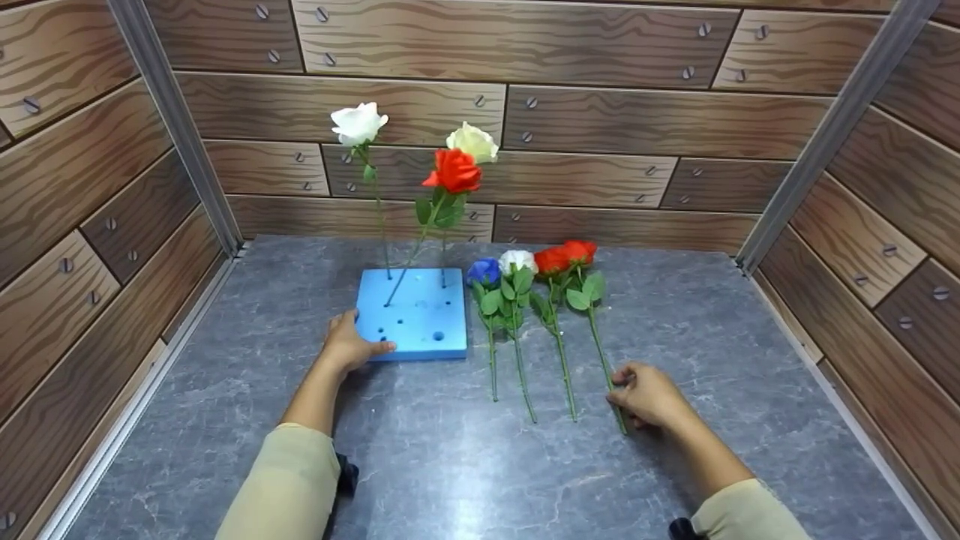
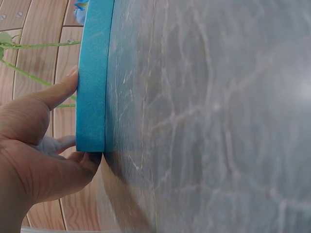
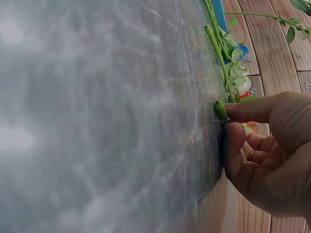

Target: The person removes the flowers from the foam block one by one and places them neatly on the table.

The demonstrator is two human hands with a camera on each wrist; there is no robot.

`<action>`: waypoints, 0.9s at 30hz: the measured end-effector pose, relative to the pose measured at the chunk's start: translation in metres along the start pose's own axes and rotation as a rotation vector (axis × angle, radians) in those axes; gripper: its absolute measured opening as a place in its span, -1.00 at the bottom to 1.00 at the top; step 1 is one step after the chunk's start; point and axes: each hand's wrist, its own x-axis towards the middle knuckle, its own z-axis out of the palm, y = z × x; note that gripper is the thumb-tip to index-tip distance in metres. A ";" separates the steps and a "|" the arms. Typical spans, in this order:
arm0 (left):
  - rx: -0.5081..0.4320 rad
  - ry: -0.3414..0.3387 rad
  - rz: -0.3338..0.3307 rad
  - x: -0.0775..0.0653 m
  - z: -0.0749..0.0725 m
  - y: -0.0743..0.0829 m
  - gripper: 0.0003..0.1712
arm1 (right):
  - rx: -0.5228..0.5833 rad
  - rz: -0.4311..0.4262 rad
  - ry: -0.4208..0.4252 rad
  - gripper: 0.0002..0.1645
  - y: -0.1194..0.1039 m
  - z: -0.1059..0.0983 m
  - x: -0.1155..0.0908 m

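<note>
Site was an enclosed, lab-style work booth [image 1: 885,202]: plank-patterned panels [image 1: 600,45] with screw heads [image 1: 532,102] lined three sides, metal posts [image 1: 180,127] stood at the back corners, and a grey marbled worktop [image 1: 247,345] lay between.

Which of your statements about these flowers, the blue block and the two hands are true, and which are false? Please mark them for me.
1. Three flowers stand in the blue block. True.
2. The left hand holds a flower stem. False: the left hand grips the block's near left corner.
3. The right hand holds the stem of the rightmost red flower on the table. True.
4. The blue flower stands upright in the block. False: the blue flower lies on the table, to the right of the block.
5. Every hole in the block is filled. False: several holes have no stem in them.
</note>
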 end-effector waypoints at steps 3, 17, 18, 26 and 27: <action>0.007 -0.004 -0.004 0.000 0.000 0.000 0.29 | -0.049 -0.019 0.013 -0.61 -0.003 -0.002 0.000; -0.007 -0.005 -0.002 0.000 -0.001 0.001 0.27 | -0.075 -0.174 0.120 -0.70 -0.046 0.002 -0.010; -0.014 -0.004 -0.003 0.000 -0.001 0.001 0.27 | -0.065 -0.184 0.118 -0.70 -0.051 0.003 -0.011; -0.041 -0.006 -0.024 0.002 -0.001 0.000 0.28 | 0.056 -0.306 0.110 -0.74 -0.087 0.020 -0.008; -0.044 -0.008 -0.025 0.002 -0.001 -0.001 0.27 | 0.072 -0.324 0.109 -0.74 -0.090 0.023 -0.007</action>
